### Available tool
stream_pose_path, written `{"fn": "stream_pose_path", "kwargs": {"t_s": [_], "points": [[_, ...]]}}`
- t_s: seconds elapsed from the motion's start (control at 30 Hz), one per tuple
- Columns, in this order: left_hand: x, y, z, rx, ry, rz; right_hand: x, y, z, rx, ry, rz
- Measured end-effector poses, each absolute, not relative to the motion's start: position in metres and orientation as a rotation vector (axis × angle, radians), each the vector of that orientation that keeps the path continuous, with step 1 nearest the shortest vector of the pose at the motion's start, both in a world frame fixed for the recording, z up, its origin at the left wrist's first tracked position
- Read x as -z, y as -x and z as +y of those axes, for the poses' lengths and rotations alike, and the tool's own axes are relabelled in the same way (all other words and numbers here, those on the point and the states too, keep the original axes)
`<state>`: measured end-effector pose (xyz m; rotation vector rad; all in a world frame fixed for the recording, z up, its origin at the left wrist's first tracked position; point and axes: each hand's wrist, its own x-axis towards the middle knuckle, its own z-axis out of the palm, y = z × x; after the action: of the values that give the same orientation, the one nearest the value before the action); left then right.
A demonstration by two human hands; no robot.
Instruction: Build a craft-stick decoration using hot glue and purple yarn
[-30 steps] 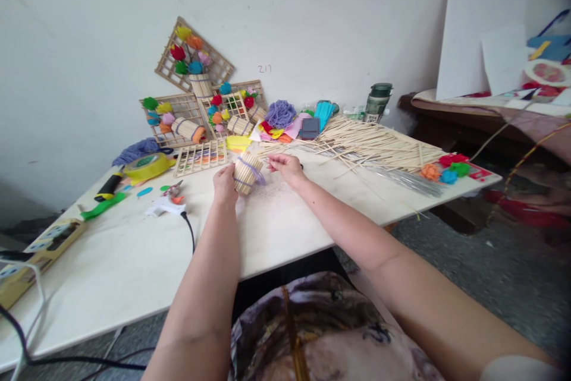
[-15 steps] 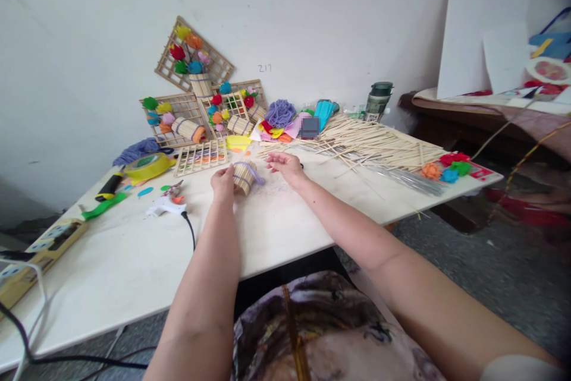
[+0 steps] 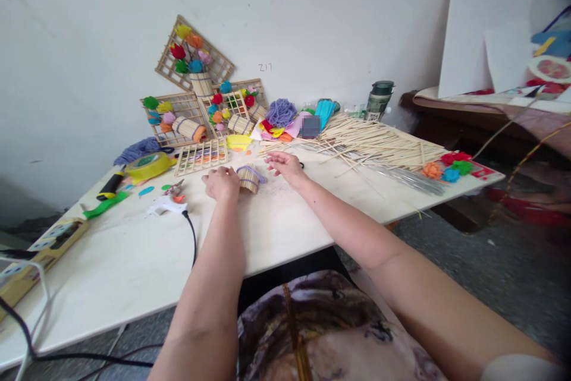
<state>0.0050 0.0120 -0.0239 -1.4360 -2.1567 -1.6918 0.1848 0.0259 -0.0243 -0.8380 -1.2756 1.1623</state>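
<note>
A small pot of bamboo sticks (image 3: 248,179), tied round with purple yarn (image 3: 260,176), lies tilted on the white table. Close by on its left is my left hand (image 3: 222,183), palm down, fingers loosely bent and pointing left; I see nothing in them. On the other side of the pot my right hand (image 3: 285,168) hovers near the yarn's loose end, its fingers and thumb apart, with no held thing visible. A white glue gun (image 3: 167,207) rests left of my left hand, with pliers (image 3: 173,187) beside it.
Stick lattices with felt flowers (image 3: 194,51) lean on the wall. Loose bamboo sticks (image 3: 379,143) spread across the back right, near a dark green bottle (image 3: 379,100). At left are yellow tape (image 3: 149,168), a utility knife (image 3: 110,186) and a power strip (image 3: 44,262).
My left hand has let go of the pot and moved slightly left, turning palm down. The pot sits slightly further right. My right hand has hardly moved.
</note>
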Motion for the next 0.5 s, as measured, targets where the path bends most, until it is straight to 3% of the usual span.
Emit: {"fn": "stream_pose_path", "kwargs": {"t_s": [0.23,0.5], "points": [[0.011,-0.026,0.007,1.689,1.985,-1.581,0.021,-0.185,0.02,-1.204,0.771,-1.34],[0.015,-0.033,0.011,1.677,2.327,-1.45,0.024,-0.184,0.019,-1.269,0.685,-1.429]]}}
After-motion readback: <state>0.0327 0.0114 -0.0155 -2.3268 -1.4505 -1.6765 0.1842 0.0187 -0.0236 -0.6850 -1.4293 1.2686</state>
